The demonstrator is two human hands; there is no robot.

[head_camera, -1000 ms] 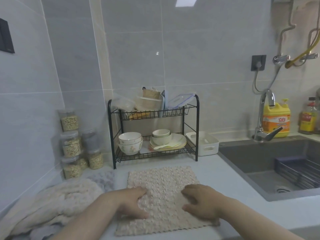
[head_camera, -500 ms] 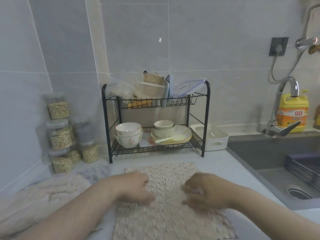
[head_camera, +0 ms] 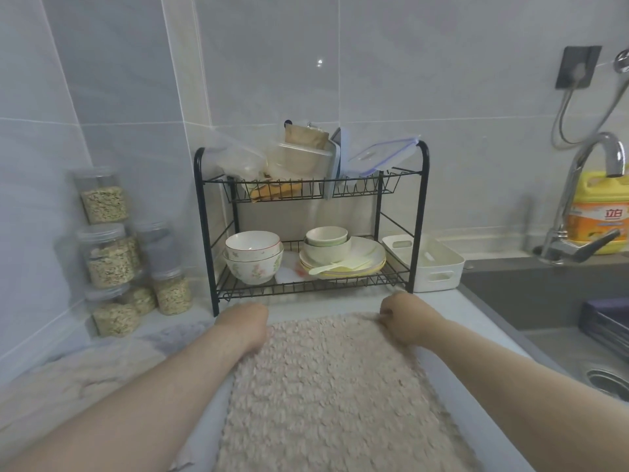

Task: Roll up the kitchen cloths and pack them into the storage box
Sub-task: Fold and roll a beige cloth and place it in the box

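Rolling is not yet showing in the head view. The beige kitchen cloth [head_camera: 326, 386] is lying flat and fully spread on the pale surface [head_camera: 323, 303], running from the near edge of the picture up towards the black dish rack [head_camera: 308, 219]. No turn of fabric is standing up anywhere along it.

The right hand [head_camera: 405, 318] is sitting on the far right corner, its fingers curling down and pinching the cloth's edge. The left hand [head_camera: 243, 323] is resting at the far left corner and touching the cloth. Its fingers are pointing away from the camera and hiding behind the wrist, so I cannot tell whether they are clamping the fabric.

The white storage box [head_camera: 429, 264] is standing just beside the rack's right leg, near the sink [head_camera: 544, 301] and beyond the cloth's far edge. As far as its open top is showing, nothing rolled is lying inside. To the left, a pale, blurred heap of further cloths [head_camera: 68, 379] is waiting on the surface, unrolled as far as I can make out.

By my judgement the task is only beginning. This cloth is waiting to be rolled, probably from the far edge, and carried to the box, and the heap is asking for the same after it.
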